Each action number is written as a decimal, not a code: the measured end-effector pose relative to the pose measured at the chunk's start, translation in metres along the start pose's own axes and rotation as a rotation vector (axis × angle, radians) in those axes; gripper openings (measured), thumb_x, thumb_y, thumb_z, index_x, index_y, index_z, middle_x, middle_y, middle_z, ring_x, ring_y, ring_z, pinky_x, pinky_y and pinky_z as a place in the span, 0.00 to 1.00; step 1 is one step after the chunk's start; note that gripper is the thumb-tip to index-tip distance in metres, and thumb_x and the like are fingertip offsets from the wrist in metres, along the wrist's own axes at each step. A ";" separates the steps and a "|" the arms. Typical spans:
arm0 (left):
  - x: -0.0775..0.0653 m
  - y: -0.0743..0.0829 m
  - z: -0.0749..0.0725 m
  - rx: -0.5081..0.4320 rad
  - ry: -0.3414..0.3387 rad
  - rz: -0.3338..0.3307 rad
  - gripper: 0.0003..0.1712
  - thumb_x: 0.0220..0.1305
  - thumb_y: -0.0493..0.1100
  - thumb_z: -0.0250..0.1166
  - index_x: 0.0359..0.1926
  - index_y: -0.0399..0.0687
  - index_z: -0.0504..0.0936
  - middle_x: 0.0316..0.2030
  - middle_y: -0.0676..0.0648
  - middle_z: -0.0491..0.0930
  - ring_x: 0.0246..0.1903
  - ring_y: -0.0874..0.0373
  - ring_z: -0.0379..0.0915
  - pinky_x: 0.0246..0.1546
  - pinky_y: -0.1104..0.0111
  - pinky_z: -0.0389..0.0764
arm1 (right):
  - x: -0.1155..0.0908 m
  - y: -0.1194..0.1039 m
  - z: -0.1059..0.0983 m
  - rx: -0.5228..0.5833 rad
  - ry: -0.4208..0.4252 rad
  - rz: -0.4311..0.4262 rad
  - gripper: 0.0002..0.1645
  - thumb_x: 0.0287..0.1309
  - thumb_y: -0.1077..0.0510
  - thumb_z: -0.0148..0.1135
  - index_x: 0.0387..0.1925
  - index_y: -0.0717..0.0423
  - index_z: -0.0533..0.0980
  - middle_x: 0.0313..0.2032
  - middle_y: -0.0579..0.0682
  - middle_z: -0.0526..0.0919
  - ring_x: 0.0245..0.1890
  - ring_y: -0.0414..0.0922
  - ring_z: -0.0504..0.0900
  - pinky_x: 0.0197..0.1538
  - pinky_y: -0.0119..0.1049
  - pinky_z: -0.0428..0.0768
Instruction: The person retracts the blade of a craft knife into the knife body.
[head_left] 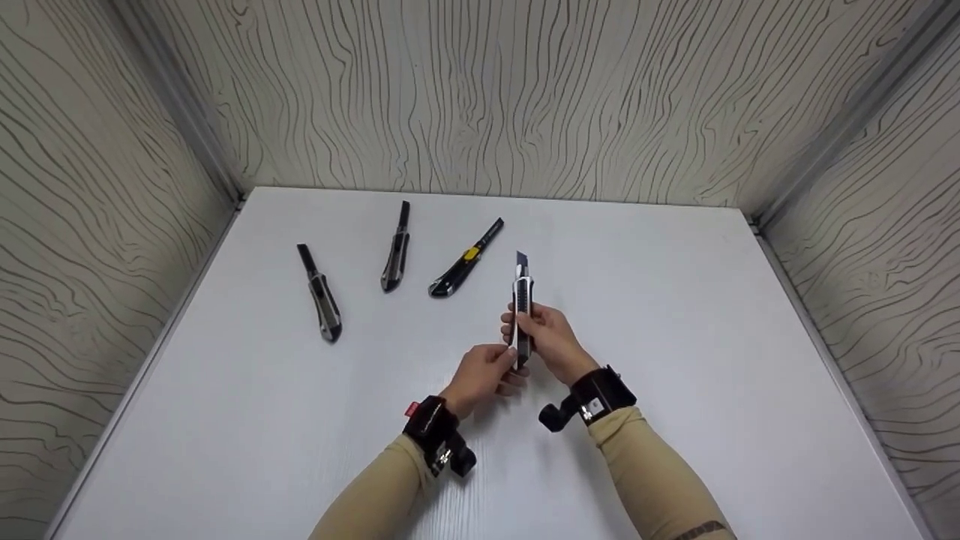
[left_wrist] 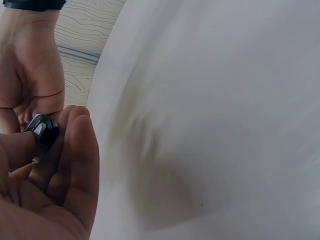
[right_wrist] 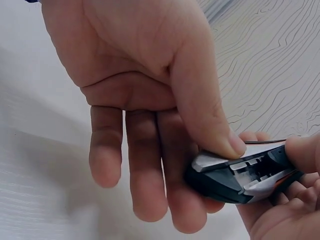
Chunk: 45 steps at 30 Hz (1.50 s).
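A silver-and-black snap-off utility knife (head_left: 523,296) is held near the middle of the table, its blade (head_left: 521,260) showing at the far end. My right hand (head_left: 555,339) grips the handle, thumb lying along its upper face. At the tail end, my left hand (head_left: 480,375) pinches the knife between thumb and fingers. In the right wrist view, the left thumb (right_wrist: 220,132) presses the side of the dark tail (right_wrist: 215,182), and the other left fingers hang below. The right thumb (right_wrist: 302,152) sits farther up the handle. The left wrist view shows the tail (left_wrist: 45,131) amid both hands' fingers.
On the white table (head_left: 675,315) lie a grey-and-black utility knife (head_left: 322,296) at left, a similar utility knife (head_left: 396,255) farther back, and a black utility knife with a yellow slider (head_left: 466,259) nearer the hands. Wood-patterned panels (head_left: 465,97) stand around the table.
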<state>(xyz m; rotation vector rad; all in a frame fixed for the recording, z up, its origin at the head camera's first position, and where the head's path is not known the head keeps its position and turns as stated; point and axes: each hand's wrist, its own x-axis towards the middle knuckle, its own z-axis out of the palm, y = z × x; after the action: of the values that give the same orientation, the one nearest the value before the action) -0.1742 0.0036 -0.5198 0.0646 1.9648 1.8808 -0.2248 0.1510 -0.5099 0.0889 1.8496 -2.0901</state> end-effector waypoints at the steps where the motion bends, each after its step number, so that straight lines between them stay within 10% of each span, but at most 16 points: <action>1: 0.000 -0.001 0.000 0.001 0.001 0.001 0.18 0.75 0.41 0.49 0.49 0.30 0.79 0.42 0.32 0.84 0.42 0.37 0.83 0.39 0.57 0.86 | 0.000 0.000 0.000 -0.003 0.003 0.001 0.21 0.72 0.63 0.47 0.61 0.70 0.66 0.53 0.65 0.79 0.41 0.42 0.84 0.50 0.34 0.82; 31: 0.004 -0.016 -0.010 -0.113 -0.107 0.016 0.22 0.76 0.43 0.49 0.54 0.26 0.75 0.46 0.31 0.83 0.45 0.40 0.83 0.45 0.58 0.85 | 0.002 0.000 0.004 -0.008 -0.033 -0.030 0.24 0.71 0.65 0.48 0.64 0.73 0.63 0.53 0.65 0.80 0.42 0.41 0.84 0.52 0.33 0.82; 45: 0.005 -0.018 -0.005 -0.106 -0.043 0.077 0.21 0.76 0.41 0.48 0.52 0.24 0.75 0.44 0.29 0.83 0.39 0.51 0.84 0.44 0.59 0.85 | 0.000 0.002 0.003 0.016 -0.017 0.007 0.24 0.72 0.59 0.50 0.61 0.72 0.66 0.48 0.58 0.83 0.44 0.42 0.83 0.53 0.34 0.81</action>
<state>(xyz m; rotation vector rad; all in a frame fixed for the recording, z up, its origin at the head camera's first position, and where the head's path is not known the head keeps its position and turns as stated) -0.1757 -0.0010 -0.5386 0.1507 1.8552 2.0125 -0.2233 0.1484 -0.5113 0.0815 1.8203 -2.0945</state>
